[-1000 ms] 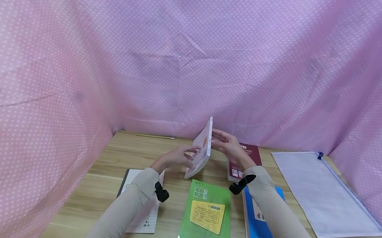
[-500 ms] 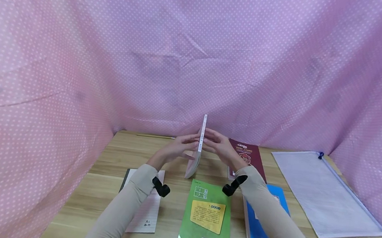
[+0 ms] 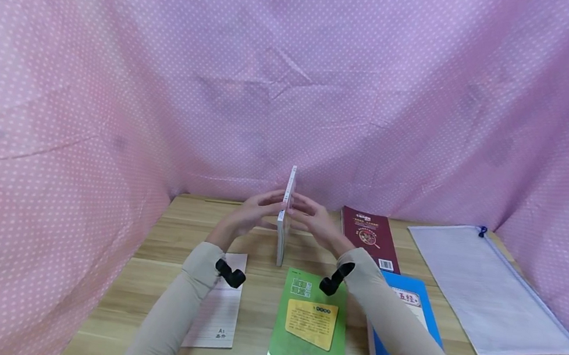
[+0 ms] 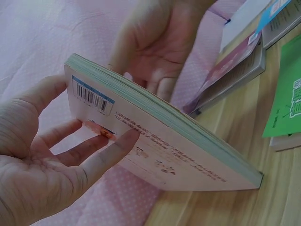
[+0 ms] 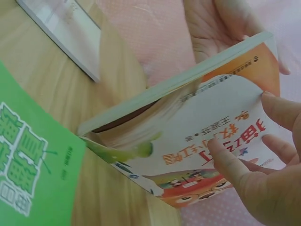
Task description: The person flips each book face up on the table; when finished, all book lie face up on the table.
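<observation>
A thin paperback book (image 3: 281, 238) stands nearly upright on the table between my two hands, with a narrow edge towards me in the head view. My left hand (image 3: 256, 212) touches its back cover, which carries a barcode (image 4: 91, 93); the fingers are spread and fairly straight. On the other side, my right hand (image 3: 314, 219) rests extended fingers against the illustrated front cover (image 5: 207, 136). Neither hand wraps round the book. Just in front of it lies a green book (image 3: 305, 344) with a yellow panel.
A lined notebook (image 3: 218, 316) lies at the left, partly under my left forearm. To the right are a maroon book (image 3: 372, 237), a blue book (image 3: 420, 301) partly behind my right arm, and a whitish pouch (image 3: 492, 295). Pink dotted cloth (image 3: 292, 114) surrounds the wooden table (image 3: 146, 279).
The book has turned and straightened from a leftward slant showing one cover to nearly edge-on, its top moving left. Both hands have shifted left with it, uncovering more of the maroon and blue books.
</observation>
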{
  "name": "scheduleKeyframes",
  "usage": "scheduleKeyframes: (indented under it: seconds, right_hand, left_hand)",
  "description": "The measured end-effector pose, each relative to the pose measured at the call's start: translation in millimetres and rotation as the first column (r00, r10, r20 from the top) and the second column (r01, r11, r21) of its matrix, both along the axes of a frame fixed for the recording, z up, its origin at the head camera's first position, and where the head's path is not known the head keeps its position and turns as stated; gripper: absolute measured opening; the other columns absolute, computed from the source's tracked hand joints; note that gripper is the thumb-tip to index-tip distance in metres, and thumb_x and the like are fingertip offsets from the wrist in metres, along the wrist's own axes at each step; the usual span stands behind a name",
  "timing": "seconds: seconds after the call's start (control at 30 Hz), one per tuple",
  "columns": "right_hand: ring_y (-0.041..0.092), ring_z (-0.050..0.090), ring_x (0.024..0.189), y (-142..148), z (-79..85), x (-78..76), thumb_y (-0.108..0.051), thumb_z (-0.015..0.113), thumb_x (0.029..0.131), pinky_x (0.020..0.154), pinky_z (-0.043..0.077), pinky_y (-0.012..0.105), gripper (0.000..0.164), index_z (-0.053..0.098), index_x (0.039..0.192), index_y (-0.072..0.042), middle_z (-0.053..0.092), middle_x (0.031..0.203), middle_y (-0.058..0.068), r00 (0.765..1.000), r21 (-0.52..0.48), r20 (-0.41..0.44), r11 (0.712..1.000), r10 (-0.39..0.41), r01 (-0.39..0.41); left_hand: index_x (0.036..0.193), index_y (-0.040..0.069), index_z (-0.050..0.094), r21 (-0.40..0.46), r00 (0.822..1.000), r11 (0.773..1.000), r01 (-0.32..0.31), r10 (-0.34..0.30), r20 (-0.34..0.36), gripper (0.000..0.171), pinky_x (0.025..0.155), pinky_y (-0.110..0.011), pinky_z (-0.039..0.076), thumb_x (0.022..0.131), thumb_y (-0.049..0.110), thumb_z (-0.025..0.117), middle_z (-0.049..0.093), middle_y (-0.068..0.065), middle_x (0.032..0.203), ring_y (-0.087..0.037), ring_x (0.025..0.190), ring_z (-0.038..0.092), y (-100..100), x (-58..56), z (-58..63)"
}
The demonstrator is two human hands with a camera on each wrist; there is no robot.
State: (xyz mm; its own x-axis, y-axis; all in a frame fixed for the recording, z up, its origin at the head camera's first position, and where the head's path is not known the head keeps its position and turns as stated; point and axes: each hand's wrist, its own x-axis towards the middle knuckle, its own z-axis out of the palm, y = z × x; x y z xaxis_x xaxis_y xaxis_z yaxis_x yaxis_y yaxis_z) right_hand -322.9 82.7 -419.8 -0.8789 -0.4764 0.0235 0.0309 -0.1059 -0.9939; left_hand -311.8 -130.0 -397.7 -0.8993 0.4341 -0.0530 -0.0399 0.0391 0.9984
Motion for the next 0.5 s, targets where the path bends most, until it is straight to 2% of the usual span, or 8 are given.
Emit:
scheduleKeyframes:
  seconds: [0.23,0.5]
  right_hand:
    - [0.042,0.047,0.141,-14.1,-12.4,0.8,-0.006,0.062,0.1,0.112,0.046,0.056,0.061,0.04,0.157,-0.013,0.043,0.156,0.025,0.999,0.098,-0.005,0.995,0.037,-0.036]
    - [0.04,0.052,0.137,-23.4,-24.6,-2.3,-0.003,0.067,0.095,0.109,0.05,0.047,0.06,0.047,0.151,-0.007,0.048,0.152,0.025,0.996,0.216,-0.062,0.975,0.057,-0.042]
  left_hand:
    - [0.159,0.012,0.035,-0.009,0.999,0.999,-0.035,0.035,-0.001,0.059,0.106,-0.057,0.05,0.104,0.016,0.058,0.037,-0.014,0.162,-0.04,0.143,0.044,-18.4,2.0,3.0]
    - [0.161,0.014,0.031,-0.02,0.998,0.998,-0.059,0.059,-0.001,0.061,0.109,-0.06,0.047,0.105,0.016,0.055,0.037,-0.019,0.161,-0.043,0.144,0.041,-39.2,4.0,-1.9]
